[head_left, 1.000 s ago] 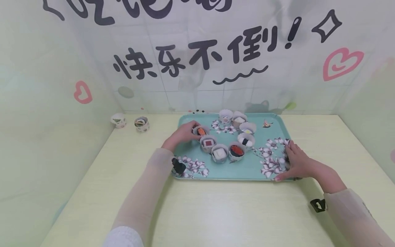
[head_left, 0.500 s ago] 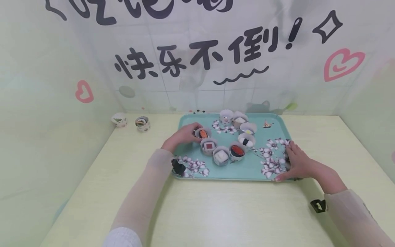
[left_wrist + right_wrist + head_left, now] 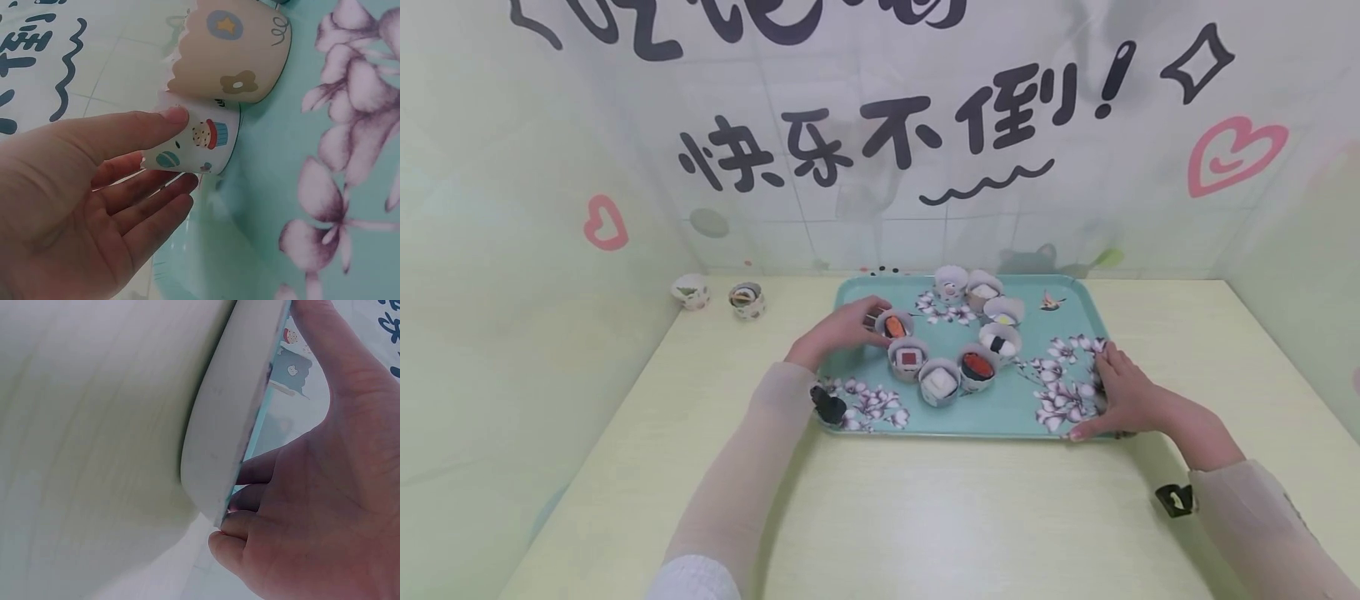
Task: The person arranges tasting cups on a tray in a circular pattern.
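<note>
My left hand [image 3: 848, 323] pinches a white paper baking cup [image 3: 893, 327] with an orange-topped sushi piece inside, at the tray's left side. In the left wrist view, the thumb presses this cup's printed wall [image 3: 209, 139], with the other fingers below and behind it. A tan cup [image 3: 234, 50] stands right against it. My right hand [image 3: 1129, 398] holds the front right corner of the teal flowered tray [image 3: 955, 435], thumb along the front rim and fingers over the right rim. In the right wrist view, the fingers [image 3: 250, 469] bend over the tray's edge.
Several more cups with sushi pieces curve across the tray, including a red-square cup [image 3: 908, 360], a white-filled cup [image 3: 940, 383] and a red-topped cup [image 3: 977, 368]. Two cups, one with a roll [image 3: 747, 302], stand at the table's back left. A printed curtain [image 3: 880, 225] hangs behind.
My left hand has shifted the orange-topped cup slightly right and toward me. The red-square and white-filled cups beside it have slid a little the same way. My right hand stays put.
</note>
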Available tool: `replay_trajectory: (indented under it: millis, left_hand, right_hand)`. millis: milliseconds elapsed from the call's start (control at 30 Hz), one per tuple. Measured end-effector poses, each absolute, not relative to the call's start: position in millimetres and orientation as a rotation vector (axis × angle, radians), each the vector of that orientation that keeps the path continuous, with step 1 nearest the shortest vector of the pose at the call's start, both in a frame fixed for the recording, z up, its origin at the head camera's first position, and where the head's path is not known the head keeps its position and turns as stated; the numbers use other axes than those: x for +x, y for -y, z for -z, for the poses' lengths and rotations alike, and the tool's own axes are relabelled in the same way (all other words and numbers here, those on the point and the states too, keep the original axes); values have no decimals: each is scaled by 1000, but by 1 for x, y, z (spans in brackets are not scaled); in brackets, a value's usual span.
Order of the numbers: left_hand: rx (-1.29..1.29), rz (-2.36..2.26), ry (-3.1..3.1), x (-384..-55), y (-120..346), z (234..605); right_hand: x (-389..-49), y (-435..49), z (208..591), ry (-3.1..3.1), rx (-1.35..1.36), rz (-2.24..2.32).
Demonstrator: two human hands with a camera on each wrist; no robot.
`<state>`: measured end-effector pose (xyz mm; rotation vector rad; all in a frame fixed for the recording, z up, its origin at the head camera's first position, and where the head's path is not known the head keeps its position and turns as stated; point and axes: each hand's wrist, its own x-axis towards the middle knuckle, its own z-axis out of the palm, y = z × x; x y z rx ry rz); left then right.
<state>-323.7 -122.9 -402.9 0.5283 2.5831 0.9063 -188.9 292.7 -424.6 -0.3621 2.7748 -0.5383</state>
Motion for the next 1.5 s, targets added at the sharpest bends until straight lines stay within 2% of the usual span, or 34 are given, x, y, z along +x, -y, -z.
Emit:
replay_trajectory:
  millis: [367,1133,1500]
  left_hand:
    - [573,-983,-2587,-331,139,394]
    - [450,-1249,-2765,-331,184,363]
    - [184,-1563,-2949,-327,214,358]
  right_hand:
    - [-188,-291,423,-2758,-335,567]
    - [-187,-291,423,-2766,-352,558]
    - [-187,-291,422,-2752,-348,569]
